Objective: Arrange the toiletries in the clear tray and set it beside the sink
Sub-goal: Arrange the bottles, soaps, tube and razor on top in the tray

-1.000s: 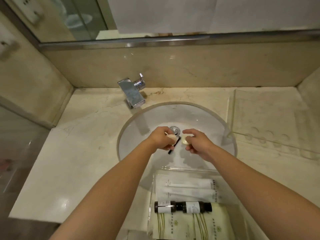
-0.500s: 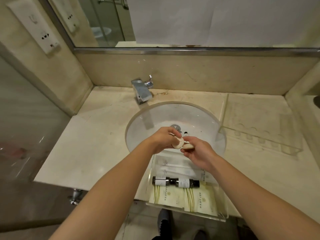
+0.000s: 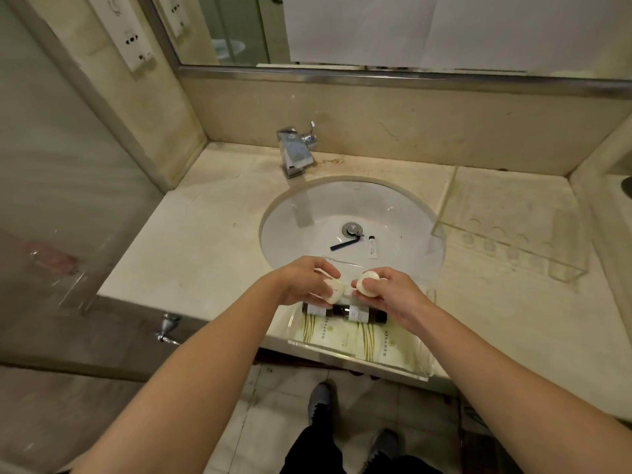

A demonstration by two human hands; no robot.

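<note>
A clear tray [image 3: 359, 366] with see-through walls is seen just below the frame's centre, overhanging the worktop [image 3: 191, 254] front edge, with two dark bottles [image 3: 359, 313] lying end to end and pale green-striped sachets [image 3: 355, 340] inside. Above it, a round cream soap is gripped in each of the hands, the left hand [image 3: 304, 280] and the right hand [image 3: 390, 292]. In the white sink [image 3: 403, 213] beyond, a black razor [image 3: 344, 242] and a small white tube [image 3: 373, 247] are left lying near the drain.
</note>
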